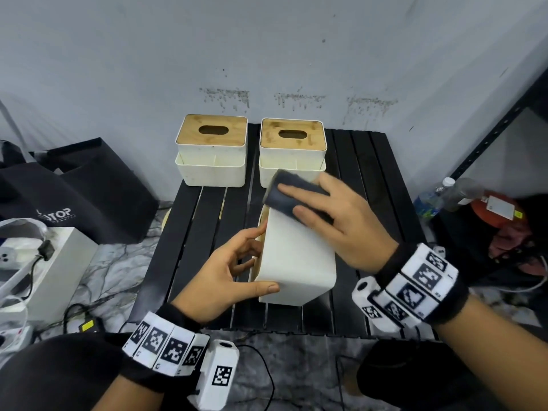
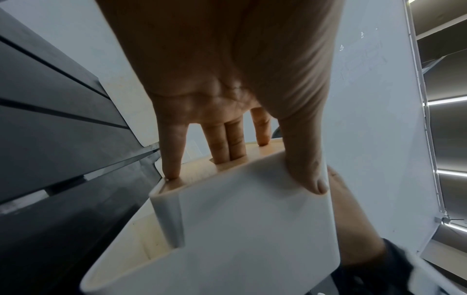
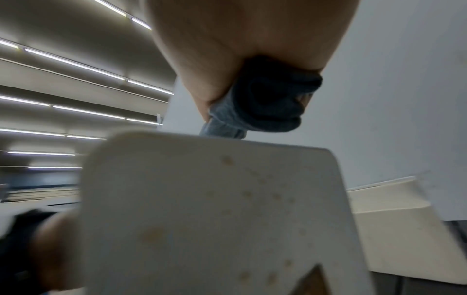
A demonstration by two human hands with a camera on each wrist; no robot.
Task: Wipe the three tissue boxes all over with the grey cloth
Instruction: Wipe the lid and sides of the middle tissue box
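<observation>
Two white tissue boxes with bamboo lids stand upright at the back of the black slatted table [image 1: 370,173], one on the left [image 1: 212,149] and one on the right [image 1: 292,143]. A third box [image 1: 296,256] lies on its side near the front, its lid facing left. My left hand [image 1: 261,259] grips it, thumb on the near white end and fingers on the lid [image 2: 199,171], two of them in the slot. My right hand [image 1: 290,200] holds the bunched grey cloth [image 1: 278,203] against the far end of the box's upturned face [image 3: 215,209]. The cloth [image 3: 267,103] hangs over that edge.
Black bags [image 1: 89,188] and a white box with cables [image 1: 50,262] crowd the floor on the left. On the right stand a black shelf frame [image 1: 489,134], a water bottle [image 1: 430,200] and a red item [image 1: 498,212]. A grey wall rises just behind the table.
</observation>
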